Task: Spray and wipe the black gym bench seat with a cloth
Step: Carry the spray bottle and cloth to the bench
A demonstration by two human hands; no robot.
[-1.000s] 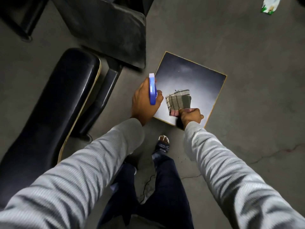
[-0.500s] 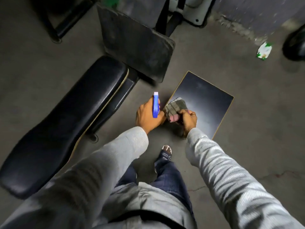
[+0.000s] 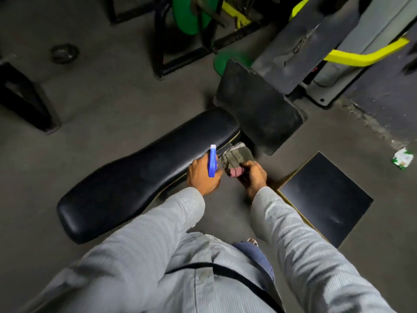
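A person's left hand (image 3: 203,175) grips a spray bottle (image 3: 212,161) beside the bench seat (image 3: 140,172), the right hand (image 3: 252,175) clutching a cloth (image 3: 235,155); aiming the nozzle squarely down at the seat looks wise.

bench seat (image 3: 144,177): black padded vinyl or leather, smooth, soft sheen
spray bottle head (image 3: 212,161): blue plastic, glossy
cloth (image 3: 235,158): woven checked fabric, matt, folded
square board (image 3: 325,197): dark smooth face, pale wood-like edge
back pad (image 3: 259,107): black upholstery, dull, dusty
floor (image 3: 108,91): grey concrete, rough, matt
sleeves (image 3: 158,233): pale grey ribbed cloth
weight plate (image 3: 187,14): green, smooth
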